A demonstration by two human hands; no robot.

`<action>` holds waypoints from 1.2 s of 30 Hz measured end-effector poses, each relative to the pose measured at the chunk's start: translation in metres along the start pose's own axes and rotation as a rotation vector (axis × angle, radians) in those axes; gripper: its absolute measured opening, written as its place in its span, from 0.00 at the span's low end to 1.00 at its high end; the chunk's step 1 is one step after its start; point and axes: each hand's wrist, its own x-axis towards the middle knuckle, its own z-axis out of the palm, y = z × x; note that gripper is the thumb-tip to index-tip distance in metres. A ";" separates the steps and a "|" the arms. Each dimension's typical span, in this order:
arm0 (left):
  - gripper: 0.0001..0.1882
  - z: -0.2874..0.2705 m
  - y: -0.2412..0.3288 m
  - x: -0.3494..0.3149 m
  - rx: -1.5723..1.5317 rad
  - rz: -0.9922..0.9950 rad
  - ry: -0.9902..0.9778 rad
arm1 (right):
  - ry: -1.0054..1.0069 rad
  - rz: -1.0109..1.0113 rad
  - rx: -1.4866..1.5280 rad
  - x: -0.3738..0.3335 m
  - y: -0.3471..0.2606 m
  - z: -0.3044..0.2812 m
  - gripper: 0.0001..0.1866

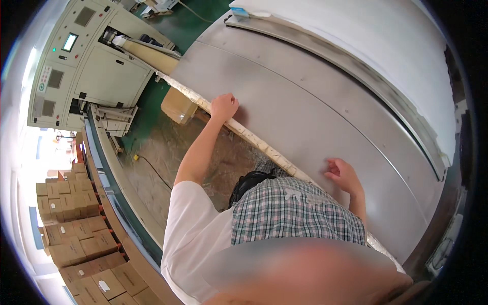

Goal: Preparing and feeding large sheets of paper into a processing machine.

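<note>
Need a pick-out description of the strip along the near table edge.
Find the big grey metal table at centre-right. Along its edge nearest the person's checked apron runs a long, narrow strip, passing by the left hand. Unlike the smooth grey metal, it is cream-white, patchy and uneven.

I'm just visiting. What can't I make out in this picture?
All in the head view:
- Whether the left hand holds anything small: its curled fingers hide the palm.
- Much of the right forearm: hidden by the plaid apron.
- The cabinet screen's contents: too small.
- The lowest cardboard boxes: cut off by the lower edge.
- The white sheet's far end: cut off by the upper edge.
- The bottom middle: blurred.
</note>
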 end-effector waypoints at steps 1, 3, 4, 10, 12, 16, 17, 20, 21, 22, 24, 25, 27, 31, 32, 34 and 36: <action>0.12 0.000 0.001 0.000 0.003 -0.003 -0.001 | 0.003 0.002 0.001 -0.001 0.000 0.000 0.22; 0.12 -0.001 0.001 0.000 0.000 -0.003 -0.010 | -0.001 0.024 -0.002 -0.002 -0.001 0.000 0.22; 0.12 -0.001 0.001 0.000 -0.002 -0.007 -0.019 | 0.003 0.028 -0.001 -0.003 -0.002 0.000 0.22; 0.13 -0.001 0.003 0.000 0.020 -0.004 -0.035 | -0.001 0.041 -0.058 -0.003 0.000 -0.002 0.23; 0.13 -0.004 0.004 0.000 0.016 -0.029 -0.059 | 0.015 0.028 -0.040 -0.003 -0.002 -0.002 0.23; 0.13 -0.001 -0.001 0.001 -0.015 -0.049 -0.055 | 0.027 0.000 -0.008 -0.001 -0.004 -0.003 0.23; 0.13 -0.002 -0.002 0.000 -0.012 -0.062 -0.046 | 0.003 -0.007 -0.053 0.000 -0.005 -0.004 0.23; 0.12 0.000 -0.001 0.003 0.018 -0.029 -0.037 | -0.025 -0.006 -0.093 0.001 -0.009 -0.005 0.22; 0.12 0.003 -0.003 0.004 0.015 -0.018 -0.033 | -0.017 0.016 -0.082 0.000 -0.010 -0.005 0.22; 0.12 0.004 -0.002 0.004 0.013 -0.005 -0.031 | -0.029 0.003 -0.087 0.000 -0.009 -0.004 0.22; 0.12 0.004 -0.001 0.003 0.010 -0.047 -0.033 | -0.012 0.014 -0.036 0.001 -0.007 -0.002 0.23; 0.12 0.004 -0.001 0.002 -0.004 -0.043 -0.037 | -0.021 0.005 -0.040 0.001 -0.007 -0.001 0.23; 0.13 0.003 -0.002 0.001 -0.017 -0.049 -0.035 | -0.034 0.056 -0.030 0.002 -0.009 0.000 0.23; 0.12 0.001 -0.004 -0.001 0.003 -0.028 -0.052 | -0.051 0.061 -0.032 0.003 -0.011 0.000 0.23; 0.12 0.001 -0.006 -0.002 0.006 -0.025 -0.057 | -0.055 0.070 -0.019 0.003 -0.013 0.001 0.23; 0.12 0.002 -0.008 -0.001 0.001 -0.035 -0.060 | -0.056 0.084 -0.006 0.003 -0.013 0.001 0.23; 0.12 0.003 -0.009 -0.003 -0.005 -0.038 -0.067 | -0.037 0.080 0.037 0.003 -0.006 0.001 0.21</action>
